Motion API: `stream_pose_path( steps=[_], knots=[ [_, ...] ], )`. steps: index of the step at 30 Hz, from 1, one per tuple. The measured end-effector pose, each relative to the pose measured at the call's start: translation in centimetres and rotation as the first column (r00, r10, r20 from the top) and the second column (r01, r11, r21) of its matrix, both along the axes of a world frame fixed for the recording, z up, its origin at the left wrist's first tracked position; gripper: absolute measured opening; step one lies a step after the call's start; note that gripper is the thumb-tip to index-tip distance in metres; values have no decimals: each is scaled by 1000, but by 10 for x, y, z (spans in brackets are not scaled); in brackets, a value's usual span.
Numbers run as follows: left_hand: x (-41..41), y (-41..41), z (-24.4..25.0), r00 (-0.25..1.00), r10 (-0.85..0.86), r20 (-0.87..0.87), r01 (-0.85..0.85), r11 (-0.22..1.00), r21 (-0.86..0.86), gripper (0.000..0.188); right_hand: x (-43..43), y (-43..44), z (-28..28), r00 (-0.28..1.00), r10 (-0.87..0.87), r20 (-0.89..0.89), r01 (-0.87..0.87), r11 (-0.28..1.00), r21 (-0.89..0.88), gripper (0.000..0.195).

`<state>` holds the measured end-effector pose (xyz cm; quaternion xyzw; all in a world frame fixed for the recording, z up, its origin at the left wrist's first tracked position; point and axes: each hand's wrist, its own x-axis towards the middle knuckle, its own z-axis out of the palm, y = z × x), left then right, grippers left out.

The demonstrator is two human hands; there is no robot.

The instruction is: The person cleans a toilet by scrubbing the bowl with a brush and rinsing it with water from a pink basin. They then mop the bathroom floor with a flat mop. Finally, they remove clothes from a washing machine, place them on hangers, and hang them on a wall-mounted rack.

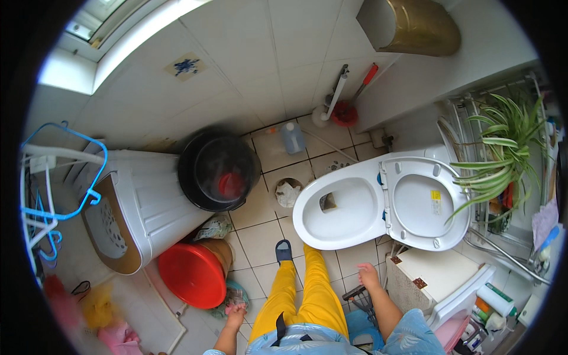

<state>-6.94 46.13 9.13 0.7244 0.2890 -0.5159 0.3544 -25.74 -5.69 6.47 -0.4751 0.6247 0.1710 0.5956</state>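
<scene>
My left hand [236, 313] hangs loosely curled with nothing in it, above the floor beside a teal basin [242, 293] that has cloth in it. The big red plastic basin [191, 275] leans on its side just beyond. My right hand [369, 276] is also empty, its fingers bent and partly apart, near a brush-like head [353, 293] and a white cabinet [437, 268]. Before me stands a white toilet [306, 222] with its seat [392, 195] and lid [455, 230] raised. My legs in yellow trousers [313, 284] stand close to the bowl.
A black bucket [188, 177], holding something red, stands beside a white washing machine [177, 226]. By the wall are a bottle of bluish liquid [293, 140], a waste bin with paper [287, 195] and a red-handled plunger [345, 113]. A spider plant [506, 151] overhangs the toilet lid.
</scene>
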Motion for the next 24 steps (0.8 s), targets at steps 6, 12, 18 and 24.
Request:
stream_pose_path(
  steps=[6, 12, 18, 24],
  knots=[
    [39, 2, 44, 998, -64, 28, 65, 998, -13, 24, -90, 58, 34, 932, 191, -309, -145, 975, 166, 13],
    [52, 68, 54, 981, -186, 45, 182, 980, 85, 19, -128, 147, 68, 959, 197, -204, -173, 977, 128, 13],
    [60, 118, 43, 954, -297, -52, 297, 955, -3, 19, -144, 160, 123, 941, 196, -278, -178, 980, 88, 12],
    [66, 115, 55, 993, -119, 28, 117, 992, 43, 20, -176, 156, 174, 950, 53, -309, -76, 995, -63, 12]
  ],
)
